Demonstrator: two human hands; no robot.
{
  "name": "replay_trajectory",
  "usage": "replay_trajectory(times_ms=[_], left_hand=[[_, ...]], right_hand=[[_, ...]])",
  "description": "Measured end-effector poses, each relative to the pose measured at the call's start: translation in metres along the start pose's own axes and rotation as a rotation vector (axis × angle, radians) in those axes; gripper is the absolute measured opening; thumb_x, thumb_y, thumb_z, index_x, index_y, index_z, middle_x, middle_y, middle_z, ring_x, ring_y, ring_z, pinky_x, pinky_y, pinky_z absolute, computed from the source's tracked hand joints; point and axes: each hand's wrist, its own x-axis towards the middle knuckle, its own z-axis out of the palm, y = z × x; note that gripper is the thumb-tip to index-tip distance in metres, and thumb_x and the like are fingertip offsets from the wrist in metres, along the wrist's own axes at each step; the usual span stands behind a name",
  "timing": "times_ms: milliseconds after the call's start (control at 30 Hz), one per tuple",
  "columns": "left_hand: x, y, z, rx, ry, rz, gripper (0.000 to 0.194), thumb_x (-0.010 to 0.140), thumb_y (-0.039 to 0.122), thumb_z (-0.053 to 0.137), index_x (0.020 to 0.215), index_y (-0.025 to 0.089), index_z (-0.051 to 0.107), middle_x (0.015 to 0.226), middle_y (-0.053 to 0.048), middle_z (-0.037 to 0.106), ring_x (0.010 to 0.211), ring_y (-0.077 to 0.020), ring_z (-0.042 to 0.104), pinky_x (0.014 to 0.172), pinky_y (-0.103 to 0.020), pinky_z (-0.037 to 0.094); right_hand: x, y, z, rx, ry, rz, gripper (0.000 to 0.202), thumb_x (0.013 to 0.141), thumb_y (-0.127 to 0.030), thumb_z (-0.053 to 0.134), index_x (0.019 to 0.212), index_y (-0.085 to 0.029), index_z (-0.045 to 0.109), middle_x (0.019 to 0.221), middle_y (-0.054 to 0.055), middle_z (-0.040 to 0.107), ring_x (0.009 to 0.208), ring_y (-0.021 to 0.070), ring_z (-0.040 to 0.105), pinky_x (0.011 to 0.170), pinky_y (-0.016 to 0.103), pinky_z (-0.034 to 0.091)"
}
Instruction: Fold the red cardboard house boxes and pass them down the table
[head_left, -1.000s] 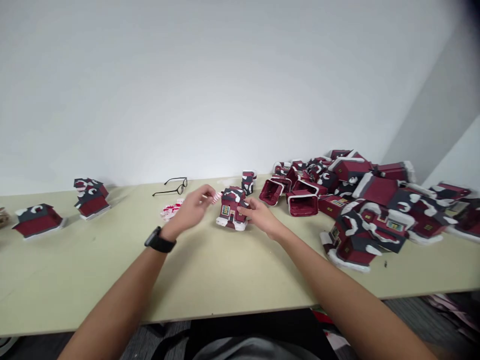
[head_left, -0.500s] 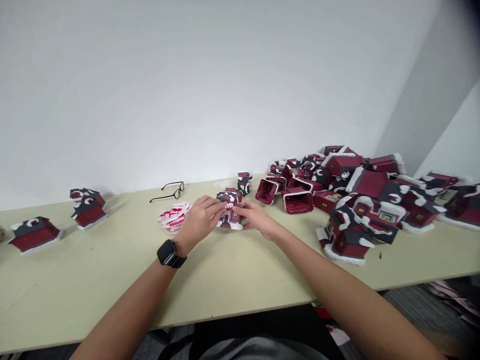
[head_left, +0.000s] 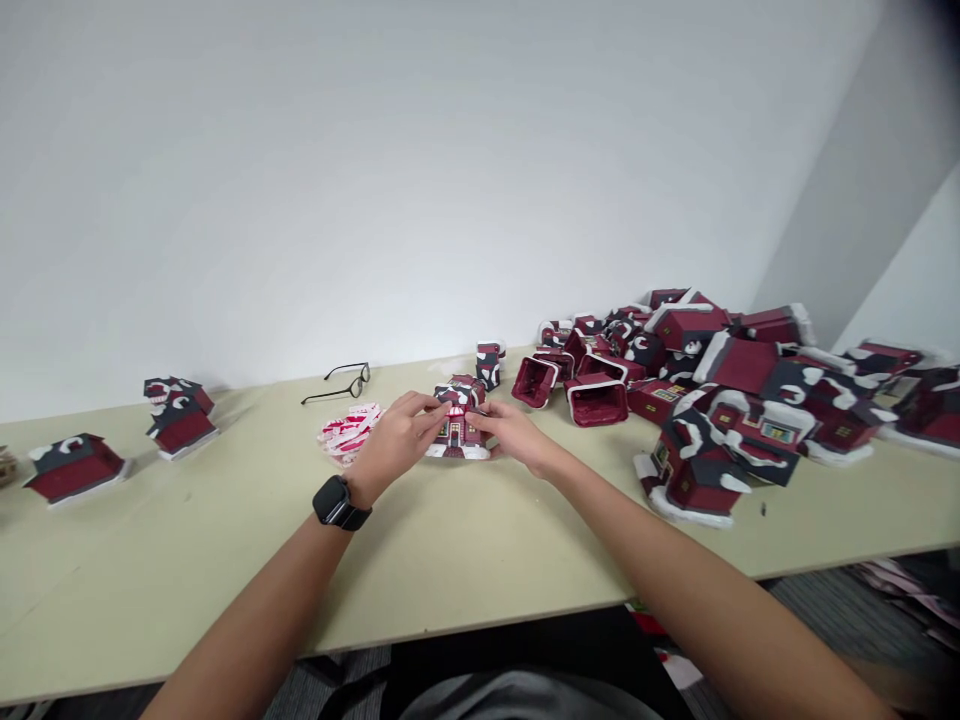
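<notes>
Far L, a brownish thing (head_left: 6, 466) was cut off by the view edge, too little showing to ID. Next, a low house (head_left: 77, 470), dk red w/ dk roof & white trim, sat on the desk (head_left: 187, 570); just behind & R of it, a taller house (head_left: 182, 420). Glasses (head_left: 352, 383) lay nr the wall (head_left: 420, 200), temples pointing L. In front of them, a pile of red/white striped pcs (head_left: 349, 435), partly behind the L hand.

L hand (head_left: 395, 438), dk watch (head_left: 335, 502) on wrist: grip together, fingertips closed on L end of a striped awning (head_left: 456, 411). Awning sat just R of those tips, against the front of the small house (head_left: 457, 436), abv its door. House was upright, btwn both hands, front facing the person; its L upper part partly behind L fingers.

R hand (head_left: 523, 438): grip clamped on the house's R side, fingertips nr the awning's R end. Can't tell if the house base touched the desk.

Just behind & R, a narrow upright pc (head_left: 489, 366). Further R, open-ended houses (head_left: 598, 404) on their sides, openings twd the person; then a big heap of houses (head_left: 742, 366), jumbled, some tilted, w/ one house (head_left: 694, 482) at its front edge, nr a dk speck (head_left: 763, 509).
</notes>
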Motion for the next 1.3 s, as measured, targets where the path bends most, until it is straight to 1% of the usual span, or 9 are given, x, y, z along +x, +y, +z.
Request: replay_trajectory(times_ms=[267,400,467,533,600,733,900,1100,1300], left_hand=[[-0.003,-0.004,0.0,-0.044,-0.037,-0.022,0.032,0.104,0.018,0.048,0.117,0.024,0.077,0.113,-0.01,0.072,0.102,-0.023,0.066,0.087,-0.04,0.057],[-0.001,-0.002,0.006,-0.286,0.124,-0.278,0.022,0.097,0.027,0.064,0.115,0.028,0.078,0.116,-0.008,0.069,0.108,-0.0222,0.066,0.095,-0.04,0.057],[0.0,-0.001,0.01,-0.492,0.182,-0.466,0.045,0.091,0.035,0.074,0.135,0.03,0.067,0.136,-0.01,0.062,0.12,-0.0248,0.063,0.098,-0.041,0.057],[0.001,-0.001,0.013,-0.764,0.121,-0.616,0.067,0.091,0.042,0.073,0.152,0.028,0.05,0.152,-0.013,0.052,0.129,-0.0276,0.06,0.1,-0.043,0.057],[0.001,0.0,0.016,-0.988,-0.003,-0.686,0.068,0.094,0.044,0.069,0.153,0.024,0.045,0.153,-0.015,0.053,0.132,-0.0292,0.059,0.104,-0.045,0.055],[0.0,0.005,0.019,-1.098,-0.085,-0.679,0.06,0.089,0.042,0.077,0.14,0.02,0.053,0.142,-0.013,0.062,0.129,-0.0294,0.06,0.109,-0.045,0.05],[0.001,0.013,0.019,-1.067,-0.082,-0.678,0.055,0.085,0.041,0.082,0.127,0.02,0.055,0.126,-0.009,0.067,0.115,-0.0242,0.065,0.095,-0.036,0.053],[0.0,0.015,0.016,-1.049,-0.114,-0.651,0.055,0.081,0.041,0.086,0.119,0.023,0.051,0.118,-0.006,0.066,0.104,-0.0206,0.066,0.084,-0.031,0.054],[-0.001,0.004,0.005,-0.892,-0.328,-0.635,0.07,0.073,0.046,0.089,0.128,0.023,0.052,0.126,-0.008,0.066,0.111,-0.0253,0.065,0.091,-0.035,0.054]], right_hand=[[0.0,0.0,0.002,0.041,0.007,-0.006,0.021,0.086,-0.037,0.072,0.092,-0.021,0.059,0.098,0.006,0.072,0.089,0.0218,0.07,0.062,0.027,0.054],[0.001,0.001,0.001,0.027,-0.009,-0.023,0.019,0.088,-0.035,0.07,0.095,-0.02,0.06,0.096,0.005,0.071,0.085,0.0203,0.069,0.063,0.028,0.053],[0.001,0.0,0.002,0.069,-0.041,-0.057,0.022,0.088,-0.035,0.07,0.1,-0.02,0.062,0.103,0.007,0.072,0.091,0.0215,0.07,0.07,0.03,0.056],[0.0,0.0,0.003,0.113,-0.089,-0.111,0.029,0.088,-0.037,0.071,0.109,-0.021,0.063,0.116,0.008,0.072,0.102,0.0225,0.07,0.079,0.033,0.058],[-0.002,-0.001,0.004,0.106,-0.115,-0.162,0.038,0.087,-0.04,0.074,0.117,-0.021,0.062,0.126,0.008,0.07,0.109,0.0224,0.068,0.087,0.034,0.058],[-0.001,0.003,0.005,-0.039,-0.023,-0.205,0.049,0.082,-0.038,0.081,0.122,-0.017,0.061,0.124,0.01,0.071,0.107,0.0221,0.068,0.092,0.036,0.055],[0.01,0.014,0.0,-0.116,0.008,-0.198,0.05,0.079,-0.029,0.081,0.123,-0.017,0.06,0.115,0.008,0.072,0.101,0.0222,0.068,0.086,0.035,0.055],[0.013,0.018,-0.007,-0.2,-0.012,-0.256,0.049,0.074,-0.022,0.077,0.12,-0.018,0.061,0.119,0.007,0.071,0.106,0.0226,0.065,0.091,0.036,0.051],[0.01,0.018,-0.006,-0.335,-0.027,-0.245,0.055,0.07,-0.032,0.086,0.117,-0.018,0.059,0.115,0.008,0.071,0.105,0.0255,0.066,0.09,0.038,0.052]])
